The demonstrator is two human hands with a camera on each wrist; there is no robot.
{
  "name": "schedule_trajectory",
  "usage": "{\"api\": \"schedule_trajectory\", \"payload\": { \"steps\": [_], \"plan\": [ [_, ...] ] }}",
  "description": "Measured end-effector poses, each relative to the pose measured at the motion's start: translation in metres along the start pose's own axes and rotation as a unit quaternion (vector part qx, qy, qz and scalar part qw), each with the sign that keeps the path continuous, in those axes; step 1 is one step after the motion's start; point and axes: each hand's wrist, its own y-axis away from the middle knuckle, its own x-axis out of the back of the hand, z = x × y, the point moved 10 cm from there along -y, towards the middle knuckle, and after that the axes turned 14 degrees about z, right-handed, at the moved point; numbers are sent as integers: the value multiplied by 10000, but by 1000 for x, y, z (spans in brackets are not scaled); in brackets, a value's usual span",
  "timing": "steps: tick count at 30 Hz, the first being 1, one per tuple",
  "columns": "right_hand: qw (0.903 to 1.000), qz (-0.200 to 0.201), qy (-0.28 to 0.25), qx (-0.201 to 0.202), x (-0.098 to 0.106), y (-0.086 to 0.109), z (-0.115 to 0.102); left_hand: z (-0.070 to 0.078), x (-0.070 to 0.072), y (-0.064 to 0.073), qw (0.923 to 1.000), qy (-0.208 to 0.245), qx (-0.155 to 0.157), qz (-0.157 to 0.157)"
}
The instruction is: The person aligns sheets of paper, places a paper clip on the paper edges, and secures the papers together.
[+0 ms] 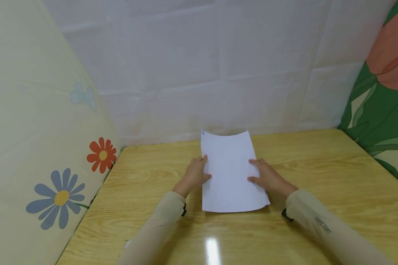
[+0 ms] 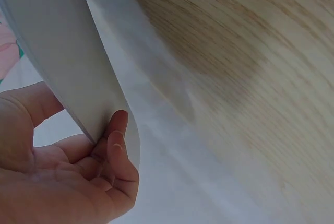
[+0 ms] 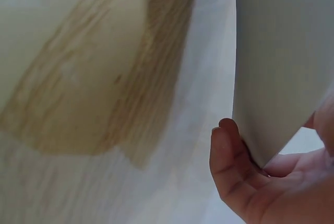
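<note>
White paper, a sheet or a thin stack, is held up over the wooden table in the head view, with its far edge sagging in the middle. My left hand grips its left side, thumb on the upper face. On the opposite side my right hand pinches the right edge in the same way. In the left wrist view, curled fingers lie against the underside of the bent paper. The right wrist view likewise has fingers curled under the paper.
The wood-grain table meets a creased white cloth backdrop at its far edge. Flower-printed panels stand at the left and right. A small white scrap lies beside the left sleeve.
</note>
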Motion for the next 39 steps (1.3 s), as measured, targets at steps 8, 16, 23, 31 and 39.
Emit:
{"api": "schedule_trajectory", "payload": {
  "steps": [8, 16, 23, 31, 39],
  "plan": [
    [9999, -162, 52, 8, -8, 1, 3, -3, -12, -2, 9991, -188, 122, -351],
    [9994, -300, 145, 46, -14, 3, 6, -8, -23, -3, 9964, -255, 415, -691],
    [9990, -377, 239, 11, -17, 2, 7, -6, -29, -5, 9953, -426, 344, -801],
    [9979, -567, 316, -84, -20, 2, 6, -9, -40, -5, 9904, -814, 298, -1080],
    [9937, -963, 536, -206, -25, 3, 8, -12, -42, -5, 9865, -1086, 136, -1214]
  ]
}}
